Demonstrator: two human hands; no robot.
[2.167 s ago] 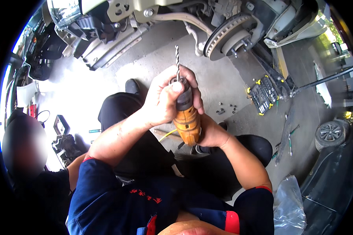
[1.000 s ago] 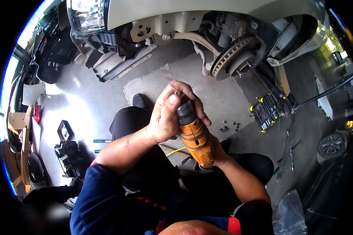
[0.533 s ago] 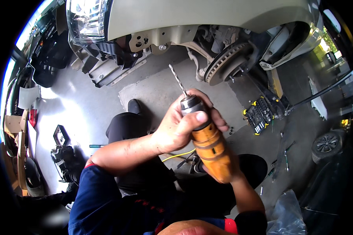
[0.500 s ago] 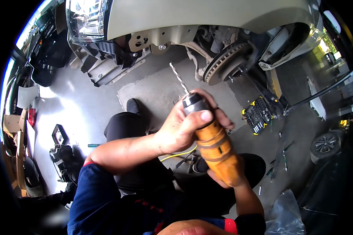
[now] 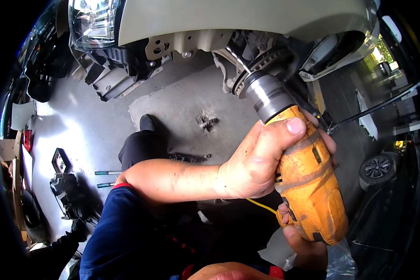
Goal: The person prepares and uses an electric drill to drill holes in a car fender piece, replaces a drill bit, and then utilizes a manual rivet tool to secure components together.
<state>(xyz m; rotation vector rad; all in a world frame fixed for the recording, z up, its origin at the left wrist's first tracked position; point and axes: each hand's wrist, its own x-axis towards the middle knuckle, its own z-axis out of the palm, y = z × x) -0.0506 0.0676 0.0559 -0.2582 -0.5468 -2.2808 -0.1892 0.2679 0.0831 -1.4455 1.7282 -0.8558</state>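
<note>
Grey concrete spreads out below, bright with glare on the left, and over the top edge of the view leans a pale car fender [image 5: 247, 21] with a clear headlight [image 5: 94, 23] at its left end. Under the fender we have the bare brake disc [image 5: 265, 62], partly covered by what's in front of it. And that's the orange drill [image 5: 312, 163], big in the right half of the view, raised well off the floor and slanting up and to the left! The left hand [image 5: 259, 161] has it wrapped, thumb laid over the orange body just behind the dark chuck [image 5: 269, 95], fingertips peeking round the far side. Lower down, the right hand [image 5: 297, 238] is at the rear underside, half hidden by the body, with the visible fingers curled in on the handle; how hard they squeeze, I cannot tell. Out of the chuck comes a slim spiral bit [image 5: 238, 59], its tip near the fender's lower edge in this view; touching or apart, no telling from here. A yellow cord [image 5: 263, 205] runs up close to the right hand. Down on the floor, a dark metal part [image 5: 206, 122] lies beyond the left forearm, two green-handled tools [image 5: 108, 173] sit side by side on the left, and over on the right stands a spoked wheel [image 5: 377, 168].
</note>
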